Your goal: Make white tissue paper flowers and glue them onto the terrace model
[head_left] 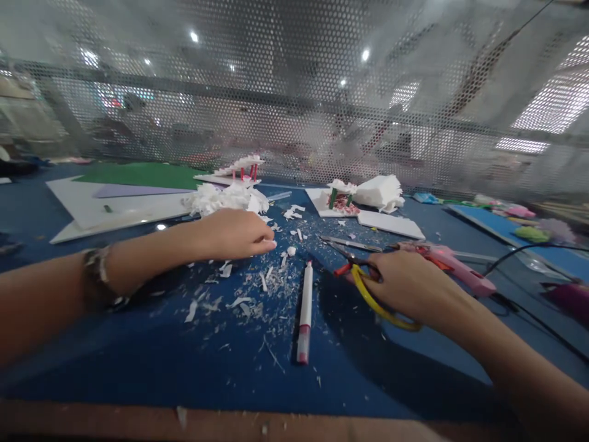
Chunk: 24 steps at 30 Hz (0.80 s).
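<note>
The scissors (368, 296) are in the right hand (400, 279), its fingers closed round the handles. The left hand (234, 233) is curled among the scraps (239, 302); whether it pinches one cannot be told. Between the hands lies the marker (306, 304); just right of the grip, the glue gun (460, 270). Beyond, two models (344, 185) stand, apparently put together; the sheets (147, 174) past the left hand look mostly whole. How much remains is unclear.

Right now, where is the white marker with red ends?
Head view: the marker lies centrally on the blue tabletop, left of the yellow-handled scissors in the right hand.
</note>
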Available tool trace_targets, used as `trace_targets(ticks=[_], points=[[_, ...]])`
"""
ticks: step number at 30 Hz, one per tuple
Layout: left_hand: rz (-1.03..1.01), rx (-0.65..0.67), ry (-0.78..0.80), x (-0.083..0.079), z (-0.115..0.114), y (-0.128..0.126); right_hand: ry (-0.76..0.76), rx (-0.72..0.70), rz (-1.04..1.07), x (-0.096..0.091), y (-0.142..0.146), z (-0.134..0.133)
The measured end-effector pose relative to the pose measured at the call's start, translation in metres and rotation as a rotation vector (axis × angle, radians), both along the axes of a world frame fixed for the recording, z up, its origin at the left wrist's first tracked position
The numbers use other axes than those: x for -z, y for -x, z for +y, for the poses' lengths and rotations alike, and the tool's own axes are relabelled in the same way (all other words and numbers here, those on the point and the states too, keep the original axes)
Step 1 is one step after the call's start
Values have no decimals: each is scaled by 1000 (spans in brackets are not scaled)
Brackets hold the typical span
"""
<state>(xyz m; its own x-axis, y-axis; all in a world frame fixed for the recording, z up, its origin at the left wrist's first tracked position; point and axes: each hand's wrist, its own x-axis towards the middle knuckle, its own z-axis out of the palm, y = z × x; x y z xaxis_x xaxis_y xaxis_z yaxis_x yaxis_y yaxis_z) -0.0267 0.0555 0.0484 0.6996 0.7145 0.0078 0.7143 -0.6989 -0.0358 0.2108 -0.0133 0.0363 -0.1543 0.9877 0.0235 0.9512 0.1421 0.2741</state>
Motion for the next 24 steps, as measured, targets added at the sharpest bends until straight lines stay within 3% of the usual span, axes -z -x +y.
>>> trace_targets(ticks=[5,8,12,18,21,24], points=[[-48,-43,-124,-4,34,-16,67,0,-20,5,-3,-5],[-64,93,-115,-2,35,-23,57,1,-21,2,-2,-7],[-2,340,18,4,24,-28,93,-12,4,-5,-5,-11],[-11,411,54,17,27,-30,180,-55,136,-11,-17,-11],[-61,418,46,21,33,-28,27,-203,331,-17,-15,-12],[-128,422,34,19,37,-22,-19,-517,766,-29,-2,-24]])
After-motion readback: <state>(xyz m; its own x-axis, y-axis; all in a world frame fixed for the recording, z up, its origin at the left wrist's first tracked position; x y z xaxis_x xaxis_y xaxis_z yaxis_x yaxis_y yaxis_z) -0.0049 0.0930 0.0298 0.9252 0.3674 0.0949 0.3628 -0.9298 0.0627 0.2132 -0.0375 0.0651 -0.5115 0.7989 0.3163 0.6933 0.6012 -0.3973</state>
